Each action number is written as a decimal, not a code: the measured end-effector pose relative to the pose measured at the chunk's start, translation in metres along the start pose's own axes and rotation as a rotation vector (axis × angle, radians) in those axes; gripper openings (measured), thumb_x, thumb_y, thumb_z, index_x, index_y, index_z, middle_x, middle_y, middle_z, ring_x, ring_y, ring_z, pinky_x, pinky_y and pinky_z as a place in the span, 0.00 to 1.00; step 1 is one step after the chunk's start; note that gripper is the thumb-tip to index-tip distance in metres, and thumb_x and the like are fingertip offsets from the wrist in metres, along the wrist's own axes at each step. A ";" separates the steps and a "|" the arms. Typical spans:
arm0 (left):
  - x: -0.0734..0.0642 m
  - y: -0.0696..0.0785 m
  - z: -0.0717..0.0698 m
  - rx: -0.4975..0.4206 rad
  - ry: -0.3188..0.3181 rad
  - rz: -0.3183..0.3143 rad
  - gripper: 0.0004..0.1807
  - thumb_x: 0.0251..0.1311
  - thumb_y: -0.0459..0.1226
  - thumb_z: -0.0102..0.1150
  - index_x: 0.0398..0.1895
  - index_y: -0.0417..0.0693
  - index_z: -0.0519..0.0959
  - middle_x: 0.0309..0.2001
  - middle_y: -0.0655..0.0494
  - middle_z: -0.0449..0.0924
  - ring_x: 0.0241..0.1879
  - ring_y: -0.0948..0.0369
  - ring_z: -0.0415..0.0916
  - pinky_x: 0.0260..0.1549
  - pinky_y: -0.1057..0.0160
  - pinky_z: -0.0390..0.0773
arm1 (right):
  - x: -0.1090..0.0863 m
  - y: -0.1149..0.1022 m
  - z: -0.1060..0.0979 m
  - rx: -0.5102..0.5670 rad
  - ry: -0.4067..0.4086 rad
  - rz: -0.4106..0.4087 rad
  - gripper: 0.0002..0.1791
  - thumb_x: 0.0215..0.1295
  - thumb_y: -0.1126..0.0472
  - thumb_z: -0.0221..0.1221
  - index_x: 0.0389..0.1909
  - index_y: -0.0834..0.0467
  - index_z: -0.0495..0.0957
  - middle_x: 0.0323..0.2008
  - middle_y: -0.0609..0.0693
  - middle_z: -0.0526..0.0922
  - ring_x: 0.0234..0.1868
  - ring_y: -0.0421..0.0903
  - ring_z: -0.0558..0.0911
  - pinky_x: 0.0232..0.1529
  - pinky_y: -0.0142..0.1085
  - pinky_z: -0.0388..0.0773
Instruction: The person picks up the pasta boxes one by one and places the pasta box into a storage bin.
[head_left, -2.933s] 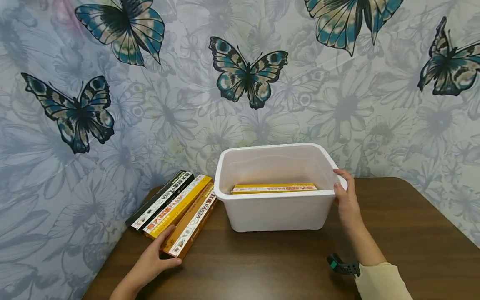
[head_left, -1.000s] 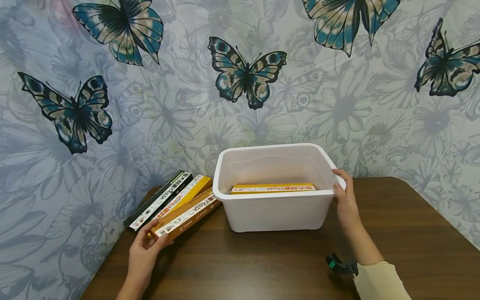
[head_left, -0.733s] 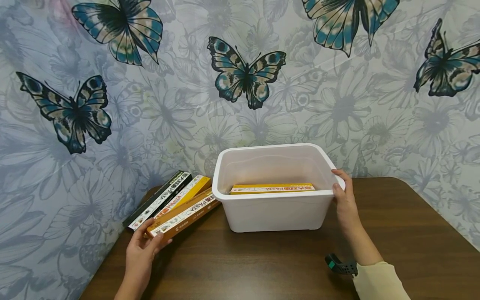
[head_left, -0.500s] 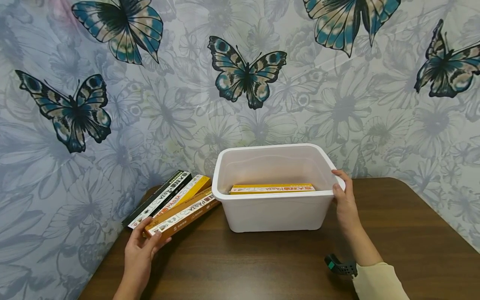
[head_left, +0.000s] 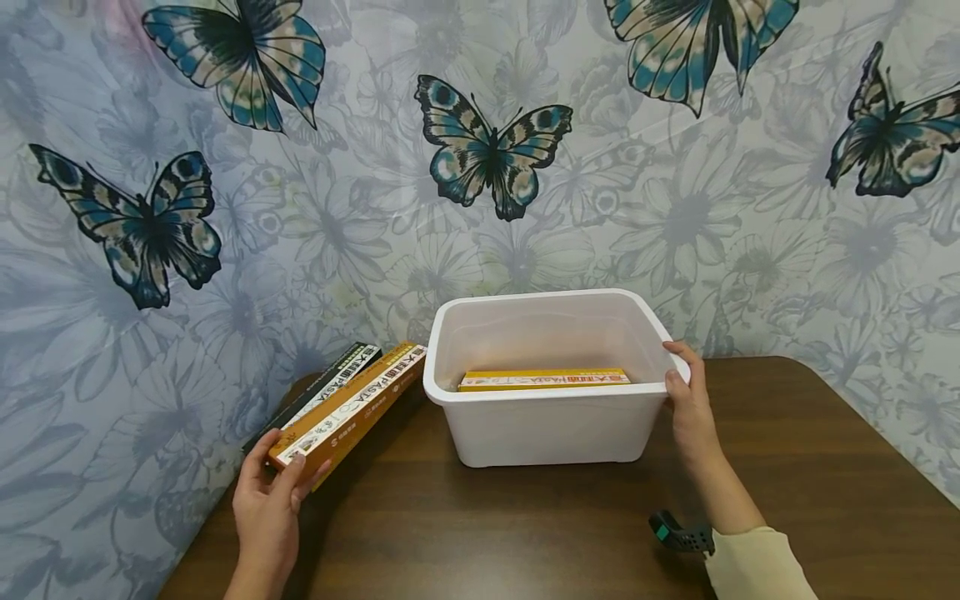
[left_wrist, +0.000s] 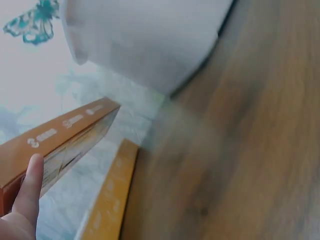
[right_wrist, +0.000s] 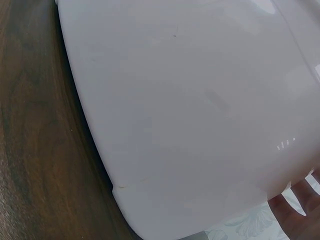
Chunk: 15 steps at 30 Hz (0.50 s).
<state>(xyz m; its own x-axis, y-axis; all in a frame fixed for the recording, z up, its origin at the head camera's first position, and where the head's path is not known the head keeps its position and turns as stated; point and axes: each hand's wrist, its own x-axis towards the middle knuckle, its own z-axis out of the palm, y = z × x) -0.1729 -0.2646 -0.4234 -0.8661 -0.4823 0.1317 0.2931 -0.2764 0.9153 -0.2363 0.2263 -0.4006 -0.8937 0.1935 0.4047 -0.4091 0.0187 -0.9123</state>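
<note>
My left hand (head_left: pixel 266 508) grips the near end of a long orange-brown pasta box (head_left: pixel 348 404), thumb along its side. That box is raised at a slant over a yellow pasta box (left_wrist: pixel 112 195), which in the head view it mostly covers. A black pasta box (head_left: pixel 322 392) with a white label strip lies at the far left, partly hidden behind the held one. To the right stands a white plastic bin (head_left: pixel 555 429), with another yellow pasta box (head_left: pixel 543 380) visible inside. My right hand (head_left: pixel 693 408) holds the bin's right rim, thumb outside.
Everything stands on a dark brown wooden table (head_left: pixel 465 533). A wall covering with butterflies (head_left: pixel 495 154) and flowers rises right behind the bin and the boxes. A black band (head_left: pixel 682 533) with a green patch sits by the right wrist.
My left hand has taken hold of the orange-brown pasta box, pulled its near end left, and lifted it over the yellow one. My right hand stays on the bin's rim.
</note>
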 end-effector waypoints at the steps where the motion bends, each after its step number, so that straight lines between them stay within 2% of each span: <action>1: -0.001 0.002 0.001 -0.018 0.003 0.013 0.30 0.66 0.23 0.54 0.70 0.45 0.63 0.65 0.57 0.59 0.58 0.58 0.69 0.38 0.61 0.86 | 0.000 0.000 0.000 -0.001 -0.002 -0.001 0.26 0.75 0.54 0.39 0.72 0.49 0.57 0.65 0.41 0.62 0.61 0.43 0.65 0.53 0.39 0.60; 8: -0.008 0.016 0.012 -0.155 0.003 0.141 0.29 0.66 0.21 0.52 0.70 0.41 0.64 0.63 0.49 0.59 0.60 0.51 0.66 0.38 0.59 0.86 | -0.002 0.001 0.001 0.002 -0.002 -0.009 0.26 0.75 0.54 0.39 0.72 0.50 0.57 0.65 0.40 0.61 0.61 0.42 0.65 0.53 0.38 0.60; 15: -0.010 0.029 0.026 -0.284 0.000 0.153 0.29 0.66 0.20 0.50 0.70 0.41 0.63 0.64 0.49 0.58 0.60 0.49 0.65 0.38 0.57 0.86 | -0.002 0.000 0.001 0.007 0.009 -0.005 0.26 0.75 0.54 0.39 0.73 0.49 0.57 0.64 0.40 0.62 0.60 0.42 0.65 0.53 0.38 0.60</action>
<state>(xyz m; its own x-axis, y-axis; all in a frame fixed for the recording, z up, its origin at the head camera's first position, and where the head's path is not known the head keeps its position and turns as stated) -0.1665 -0.2462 -0.3884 -0.8032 -0.5359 0.2600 0.5215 -0.4218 0.7417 -0.2349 0.2253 -0.4010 -0.8898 0.2026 0.4088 -0.4151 0.0126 -0.9097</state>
